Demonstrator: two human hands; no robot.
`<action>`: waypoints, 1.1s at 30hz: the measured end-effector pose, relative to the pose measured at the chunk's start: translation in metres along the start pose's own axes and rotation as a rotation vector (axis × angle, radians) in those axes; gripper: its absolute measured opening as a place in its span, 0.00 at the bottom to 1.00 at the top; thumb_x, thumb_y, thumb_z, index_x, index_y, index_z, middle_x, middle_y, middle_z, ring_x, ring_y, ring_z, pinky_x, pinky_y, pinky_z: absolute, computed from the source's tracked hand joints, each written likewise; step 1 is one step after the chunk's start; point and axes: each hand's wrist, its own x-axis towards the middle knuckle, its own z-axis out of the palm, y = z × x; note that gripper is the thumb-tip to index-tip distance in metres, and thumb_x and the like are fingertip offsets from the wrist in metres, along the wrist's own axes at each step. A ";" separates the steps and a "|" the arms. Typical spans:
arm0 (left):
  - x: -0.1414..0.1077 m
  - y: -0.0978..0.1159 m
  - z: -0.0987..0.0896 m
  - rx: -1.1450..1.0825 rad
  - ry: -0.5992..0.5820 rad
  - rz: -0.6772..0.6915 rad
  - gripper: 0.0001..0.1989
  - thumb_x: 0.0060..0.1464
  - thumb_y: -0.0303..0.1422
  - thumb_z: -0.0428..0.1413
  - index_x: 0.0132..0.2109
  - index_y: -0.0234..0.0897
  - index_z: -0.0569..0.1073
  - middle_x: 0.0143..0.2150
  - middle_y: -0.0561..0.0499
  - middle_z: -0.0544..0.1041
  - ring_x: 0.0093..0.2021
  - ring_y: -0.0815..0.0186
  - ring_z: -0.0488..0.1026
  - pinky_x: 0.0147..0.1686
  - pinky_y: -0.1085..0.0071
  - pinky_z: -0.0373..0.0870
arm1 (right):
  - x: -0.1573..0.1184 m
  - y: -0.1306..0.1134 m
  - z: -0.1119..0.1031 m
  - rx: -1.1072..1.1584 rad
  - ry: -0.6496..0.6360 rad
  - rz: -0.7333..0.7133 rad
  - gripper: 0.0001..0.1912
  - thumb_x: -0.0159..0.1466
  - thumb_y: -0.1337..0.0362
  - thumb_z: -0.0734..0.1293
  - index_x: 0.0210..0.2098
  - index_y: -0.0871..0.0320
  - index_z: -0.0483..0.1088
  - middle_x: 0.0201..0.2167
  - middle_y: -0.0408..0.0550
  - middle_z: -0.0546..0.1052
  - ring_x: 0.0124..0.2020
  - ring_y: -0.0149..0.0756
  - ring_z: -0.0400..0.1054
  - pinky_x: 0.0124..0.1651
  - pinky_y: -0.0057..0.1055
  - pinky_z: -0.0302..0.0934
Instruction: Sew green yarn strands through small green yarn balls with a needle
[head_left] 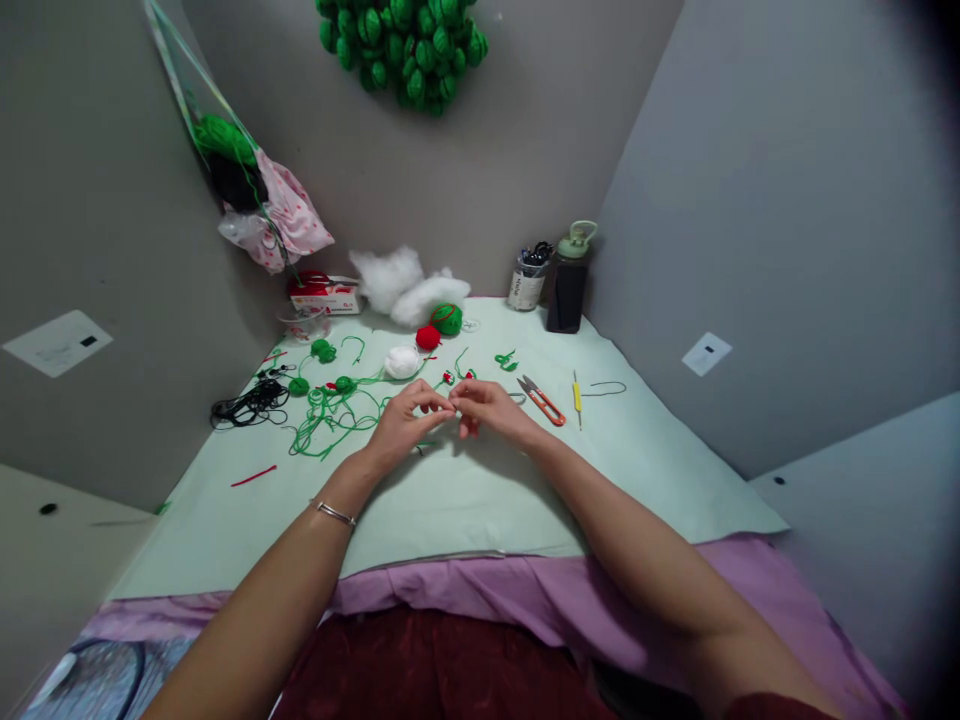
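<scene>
My left hand [409,422] and my right hand [491,408] meet fingertip to fingertip above the middle of the table. Both are closed in a pinch, and what lies between the fingers is too small to make out. Just beyond them are two small red, white and green crocheted pieces [448,378] with green yarn tails. Tangled green yarn [330,420] spreads left of my left hand. To the right of my right hand lie orange-handled thread snips [544,402] and a yellow-handled crochet hook [577,400].
Balls of white yarn [402,362], red yarn [428,338] and green yarn [448,319] sit before white stuffing [409,285]. Black cord [255,400] lies at left. A bottle [568,285] and a pen cup [527,285] stand at the back. A yarn bag [289,215] hangs at left.
</scene>
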 end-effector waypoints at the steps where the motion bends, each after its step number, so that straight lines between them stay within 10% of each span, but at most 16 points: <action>1: 0.002 -0.001 -0.004 0.005 0.047 0.005 0.04 0.55 0.35 0.64 0.34 0.41 0.82 0.34 0.50 0.72 0.37 0.63 0.69 0.43 0.66 0.69 | -0.001 0.001 0.003 -0.035 -0.042 0.008 0.19 0.58 0.49 0.74 0.34 0.58 0.69 0.29 0.46 0.81 0.21 0.29 0.72 0.21 0.23 0.60; 8: 0.014 -0.005 -0.032 -0.134 0.217 -0.085 0.11 0.54 0.41 0.62 0.34 0.37 0.78 0.35 0.51 0.73 0.37 0.65 0.68 0.41 0.69 0.64 | -0.012 -0.020 -0.032 -0.098 0.182 -0.042 0.17 0.59 0.51 0.72 0.34 0.59 0.70 0.18 0.37 0.70 0.18 0.23 0.59 0.21 0.22 0.49; 16: 0.008 -0.005 -0.017 -0.446 -0.072 -0.343 0.17 0.56 0.46 0.63 0.32 0.36 0.75 0.32 0.52 0.71 0.31 0.70 0.64 0.35 0.73 0.62 | -0.009 -0.024 -0.041 -0.088 0.344 -0.089 0.17 0.55 0.52 0.73 0.32 0.58 0.69 0.17 0.37 0.67 0.18 0.24 0.55 0.21 0.25 0.46; 33: 0.007 0.003 -0.022 -0.890 -0.055 -0.430 0.15 0.40 0.34 0.74 0.29 0.33 0.77 0.29 0.55 0.71 0.29 0.74 0.65 0.36 0.74 0.70 | -0.006 -0.011 -0.031 -0.194 0.208 -0.074 0.14 0.59 0.53 0.69 0.32 0.58 0.69 0.17 0.37 0.67 0.19 0.25 0.58 0.23 0.24 0.50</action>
